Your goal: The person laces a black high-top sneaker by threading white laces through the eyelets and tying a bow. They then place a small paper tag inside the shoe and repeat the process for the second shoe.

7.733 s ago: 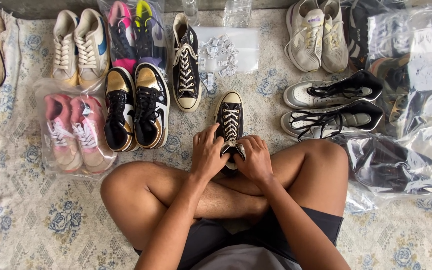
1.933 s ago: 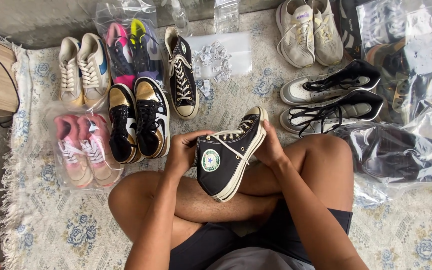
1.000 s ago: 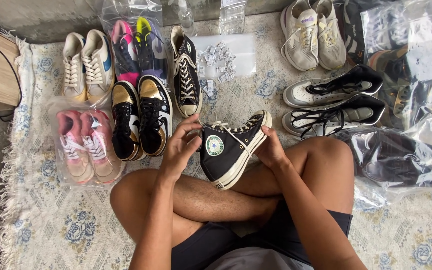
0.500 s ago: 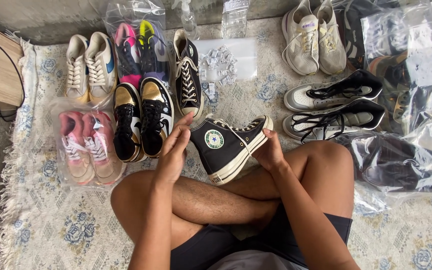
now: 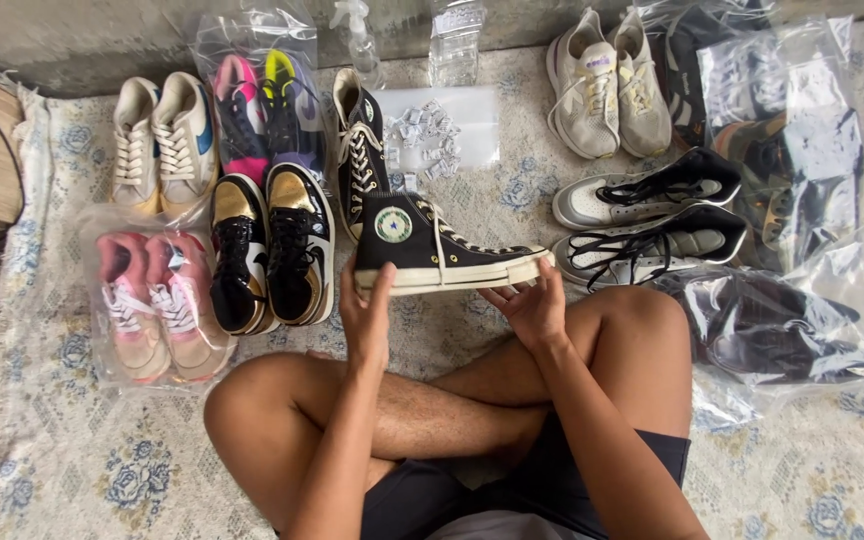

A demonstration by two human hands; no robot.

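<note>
A: Shoe (image 5: 442, 255), black and tall, with a white sole and a round patch on the ankle. It is up off the rug (image 5: 72, 450), lying level on its side, heel end to the left and toe end to the right.

B: Who has it?

A: Both hands. The left hand (image 5: 365, 320) is under the heel end, fingers pointing up against the sole, thumb by the ankle. The right hand (image 5: 530, 305) is under the toe end, palm up and mostly open, fingers spread along the sole. The shoe rests on them more than it is squeezed.

B: How far along does this look?

A: I think about the middle. One black shoe is in hand, and its twin (image 5: 360, 150) lies on the rug just past it, laces up. Lots of pairs are lined up. The pink pair (image 5: 152, 305) on the left is in a clear bag, and so is the bright pair (image 5: 262, 110) at the far side. The black and gold pair (image 5: 270, 250) and the grey pair (image 5: 652, 215) have no bag.

B: Anything else near?

A: Small white packets (image 5: 422, 135) lie on a white sheet at the far side.
</note>
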